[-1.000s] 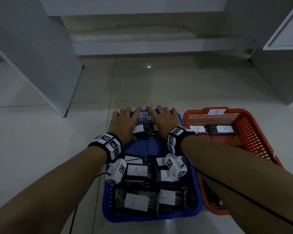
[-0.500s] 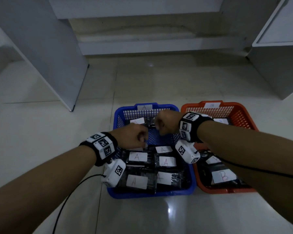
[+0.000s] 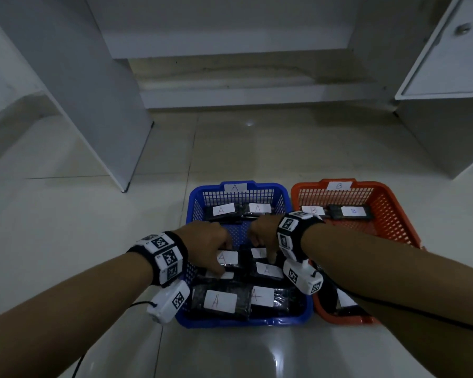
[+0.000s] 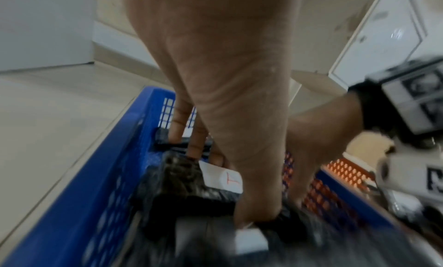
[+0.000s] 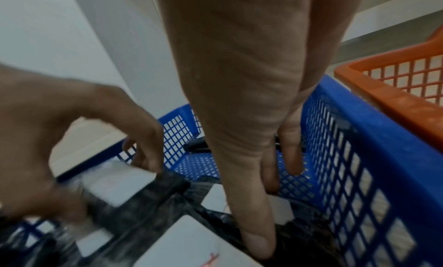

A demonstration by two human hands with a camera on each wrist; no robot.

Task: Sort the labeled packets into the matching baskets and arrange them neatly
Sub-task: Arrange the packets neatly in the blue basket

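1. The floor (image 3: 66,241) is pale glossy tile. Two baskets stand on it, touching side by side, between white cabinet panels (image 3: 93,91).
2. The blue basket (image 3: 194,203), tagged A on its far rim, holds black packets with white A labels: two at the far end, a bare strip of mesh, then a crowded near group. The orange basket (image 3: 393,214), tagged B, holds B packets at its far end and more at the near end, partly hidden behind the right forearm.
3. Both hands are down in the blue basket's middle. The left hand (image 3: 208,244) has its fingers (image 4: 191,146) curled over the far edge of a packet (image 3: 227,259) and its thumb pressed at the near edge, so it holds that packet. The right hand (image 3: 262,236) reaches onto the neighbouring packet (image 3: 265,268); its fingers (image 5: 258,229) run long and close together, tips on the black wrap, touching rather than gripping as far as I can tell.
4. The sorting looks done; this seems to be tidying. To do it well, slide the middle packets toward the bare strip so the rows sit even, labels up, without overlapping.
5. The packets are flat, wrapped in crinkled black film that looks slippery, so push from the edges, not the paper labels.
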